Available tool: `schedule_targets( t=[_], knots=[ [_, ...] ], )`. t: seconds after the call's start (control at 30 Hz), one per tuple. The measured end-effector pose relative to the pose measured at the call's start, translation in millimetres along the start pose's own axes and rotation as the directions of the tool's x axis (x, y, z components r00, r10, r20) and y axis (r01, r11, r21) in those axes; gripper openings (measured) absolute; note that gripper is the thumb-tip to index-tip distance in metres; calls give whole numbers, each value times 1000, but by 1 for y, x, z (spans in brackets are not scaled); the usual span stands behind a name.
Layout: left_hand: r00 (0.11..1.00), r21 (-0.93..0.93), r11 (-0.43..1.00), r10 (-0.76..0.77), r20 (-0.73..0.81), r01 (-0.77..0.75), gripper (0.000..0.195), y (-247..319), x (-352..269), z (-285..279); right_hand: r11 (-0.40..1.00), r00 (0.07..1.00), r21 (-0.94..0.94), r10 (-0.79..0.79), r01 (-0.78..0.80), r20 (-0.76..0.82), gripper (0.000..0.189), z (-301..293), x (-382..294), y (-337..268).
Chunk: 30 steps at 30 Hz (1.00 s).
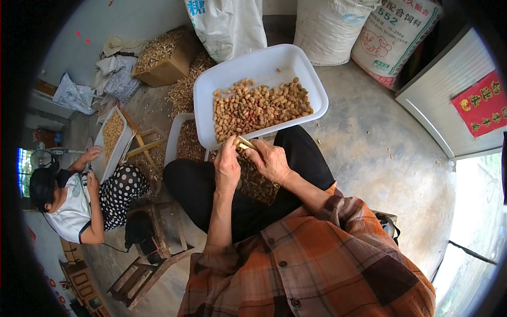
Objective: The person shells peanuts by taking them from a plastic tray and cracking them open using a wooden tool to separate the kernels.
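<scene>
Just below the near rim of a white plastic tub [259, 59], my two hands meet over my lap. My right hand [271, 158] grips a pale, narrow tool, perhaps wooden or bamboo tongs, whose tip reaches my left fingers. My left hand [227, 162] pinches a peanut [237, 141] at that tip. Unshelled peanuts [277, 104] lie in the tub, with reddish shelled kernels [246, 113] among them. Beneath my hands, between my knees, is a heap of peanut shells [257, 184].
A second tub [174, 134] with reddish kernels or shells stands left of the white tub. A person [67, 206] sits at far left beside a peanut tray [101, 168]. A shell-filled cardboard box [168, 65], woven sacks [324, 35] and a wooden stool [152, 269] stand around.
</scene>
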<state>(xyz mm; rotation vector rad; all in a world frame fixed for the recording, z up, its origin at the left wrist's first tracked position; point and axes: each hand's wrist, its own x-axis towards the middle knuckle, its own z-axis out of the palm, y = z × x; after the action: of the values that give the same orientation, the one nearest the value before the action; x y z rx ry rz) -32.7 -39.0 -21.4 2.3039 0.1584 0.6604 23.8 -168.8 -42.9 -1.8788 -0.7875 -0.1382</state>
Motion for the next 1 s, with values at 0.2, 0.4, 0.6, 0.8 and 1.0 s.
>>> schedule_targets(
  t=[0.2,0.4,0.6,0.8,1.0],
  knots=[
    [1000,46,999,22,10,-22,29,0,-1,5,998,997,-30,49,-47,65,24,-7,2,-4],
    [994,152,983,100,34,-104,29,-2,0,7,1000,999,-16,19,-19,32,25,-6,2,-1],
    [967,330,910,251,45,-251,29,3,4,4,1000,999,2,25,-25,42,25,-6,2,-3],
    [970,374,895,227,88,-243,28,4,5,0,1000,1000,-14,16,-16,-1,26,-2,2,-4],
    [964,421,869,206,167,-259,26,4,8,-8,998,999,-62,3,0,44,25,-2,1,-5]
  ],
)
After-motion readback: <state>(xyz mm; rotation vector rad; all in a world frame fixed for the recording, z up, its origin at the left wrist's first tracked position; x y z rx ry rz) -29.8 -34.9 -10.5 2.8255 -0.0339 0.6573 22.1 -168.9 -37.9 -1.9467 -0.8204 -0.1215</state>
